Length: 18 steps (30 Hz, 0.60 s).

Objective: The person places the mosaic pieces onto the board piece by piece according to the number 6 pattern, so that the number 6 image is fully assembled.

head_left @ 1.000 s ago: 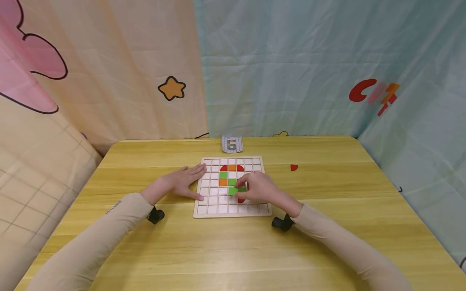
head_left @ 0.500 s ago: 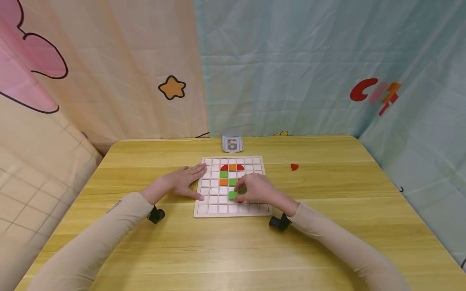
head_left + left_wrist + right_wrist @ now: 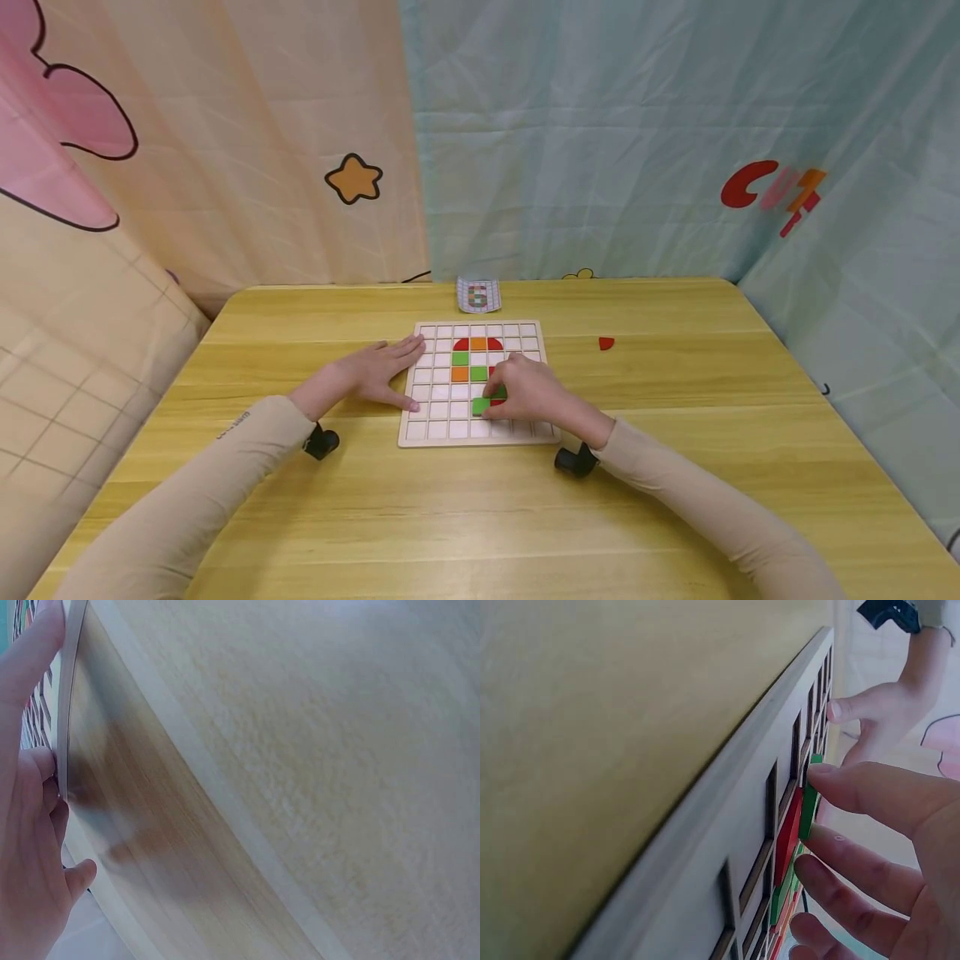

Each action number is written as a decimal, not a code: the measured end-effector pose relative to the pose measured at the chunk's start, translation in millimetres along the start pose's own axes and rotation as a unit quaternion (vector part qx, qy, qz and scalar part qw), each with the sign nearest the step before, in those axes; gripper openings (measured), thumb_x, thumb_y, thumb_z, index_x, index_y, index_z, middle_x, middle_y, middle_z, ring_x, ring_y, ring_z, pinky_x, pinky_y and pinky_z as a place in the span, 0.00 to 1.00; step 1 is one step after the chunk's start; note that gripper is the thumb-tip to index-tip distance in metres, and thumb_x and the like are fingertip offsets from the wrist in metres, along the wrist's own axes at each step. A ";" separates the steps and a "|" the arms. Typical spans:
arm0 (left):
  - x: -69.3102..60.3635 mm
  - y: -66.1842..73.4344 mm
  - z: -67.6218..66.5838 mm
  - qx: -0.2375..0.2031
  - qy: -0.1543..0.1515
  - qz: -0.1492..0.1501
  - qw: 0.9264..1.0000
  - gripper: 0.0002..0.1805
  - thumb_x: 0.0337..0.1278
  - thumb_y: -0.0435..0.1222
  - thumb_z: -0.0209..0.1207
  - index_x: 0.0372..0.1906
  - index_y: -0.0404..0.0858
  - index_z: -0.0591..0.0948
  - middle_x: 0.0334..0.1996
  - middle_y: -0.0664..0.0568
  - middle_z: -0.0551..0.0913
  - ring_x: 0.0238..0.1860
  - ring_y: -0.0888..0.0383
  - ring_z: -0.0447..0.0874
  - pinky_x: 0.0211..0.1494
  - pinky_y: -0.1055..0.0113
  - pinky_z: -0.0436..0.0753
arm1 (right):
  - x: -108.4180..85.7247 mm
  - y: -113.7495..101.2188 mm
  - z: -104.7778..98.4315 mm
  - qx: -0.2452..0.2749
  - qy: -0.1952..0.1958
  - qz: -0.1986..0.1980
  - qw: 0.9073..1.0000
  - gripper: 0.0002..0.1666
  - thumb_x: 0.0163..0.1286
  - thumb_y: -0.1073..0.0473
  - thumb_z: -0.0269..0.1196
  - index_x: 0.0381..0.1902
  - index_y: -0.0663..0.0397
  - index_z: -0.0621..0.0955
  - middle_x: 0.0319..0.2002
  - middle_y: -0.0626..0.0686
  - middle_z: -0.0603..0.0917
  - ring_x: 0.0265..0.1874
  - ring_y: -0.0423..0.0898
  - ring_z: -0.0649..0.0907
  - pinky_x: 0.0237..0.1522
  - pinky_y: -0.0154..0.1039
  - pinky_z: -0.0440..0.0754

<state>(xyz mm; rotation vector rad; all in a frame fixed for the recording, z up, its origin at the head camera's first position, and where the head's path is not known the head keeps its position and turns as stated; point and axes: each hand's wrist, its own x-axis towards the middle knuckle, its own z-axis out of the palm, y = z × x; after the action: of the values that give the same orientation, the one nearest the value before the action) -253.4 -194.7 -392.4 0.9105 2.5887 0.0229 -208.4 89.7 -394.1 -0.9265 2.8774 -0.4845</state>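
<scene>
A wooden grid board (image 3: 431,431) lies on the table. My left hand (image 3: 378,374) rests at its left edge, fingers spread, with the thumb and fingertips on the frame. Between right thumb and index finger, my right hand (image 3: 530,390) pinches a green square tile (image 3: 480,407), low over the board. In the right wrist view this tile (image 3: 810,796) stands slightly tilted beside a red piece (image 3: 787,832). Red, orange and green tiles sit in cells farther up, including an orange square (image 3: 478,343). The right hand hides part of the pattern.
A small printed card (image 3: 478,296) with a coloured grid pattern lies behind the board. To the right of the board is a loose red quarter-round piece (image 3: 606,343). Curtains stand behind and beside the wooden table (image 3: 480,517).
My right hand has brought the green tile a little toward the near side, from one row to the row below. My left hand has stayed on the board's edge.
</scene>
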 end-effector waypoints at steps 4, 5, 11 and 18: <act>-0.3 0.4 -0.7 0.000 -0.003 -0.001 1.000 0.60 0.52 0.69 0.53 0.77 0.37 0.42 0.78 0.44 0.36 0.78 0.47 0.35 0.77 0.43 0.46 | 0.7 -0.4 2.0 -0.003 0.002 -0.008 1.000 0.13 0.50 0.44 0.75 0.31 0.44 0.89 0.33 0.42 0.85 0.34 0.41 0.73 0.24 0.33 0.70; -0.3 0.4 -0.6 -0.001 -0.003 -0.002 1.000 0.60 0.52 0.69 0.53 0.77 0.37 0.42 0.78 0.44 0.36 0.78 0.47 0.35 0.77 0.42 0.46 | 0.9 -0.4 2.4 -0.003 0.004 -0.010 1.000 0.13 0.50 0.44 0.75 0.31 0.43 0.89 0.33 0.42 0.85 0.34 0.41 0.74 0.24 0.33 0.70; -0.5 0.4 -0.4 -0.002 -0.002 -0.003 1.000 0.60 0.52 0.69 0.53 0.77 0.38 0.42 0.78 0.45 0.36 0.78 0.47 0.35 0.77 0.43 0.46 | 1.2 -0.4 3.2 -0.004 0.006 -0.016 1.000 0.14 0.50 0.44 0.75 0.32 0.44 0.89 0.35 0.43 0.86 0.35 0.42 0.75 0.26 0.33 0.72; -0.8 1.0 -0.6 -0.004 -0.004 -0.004 1.000 0.60 0.52 0.69 0.53 0.77 0.37 0.42 0.78 0.44 0.35 0.78 0.47 0.34 0.77 0.43 0.45 | 0.2 2.9 2.7 0.005 0.012 -0.021 1.000 0.14 0.50 0.45 0.75 0.32 0.43 0.89 0.35 0.42 0.86 0.35 0.41 0.75 0.28 0.33 0.72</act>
<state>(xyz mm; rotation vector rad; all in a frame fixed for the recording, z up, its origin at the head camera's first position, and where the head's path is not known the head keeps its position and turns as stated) -252.4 -194.3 -391.4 0.8962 2.5837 0.0266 -209.8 91.0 -397.5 -0.9885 2.8785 -0.5178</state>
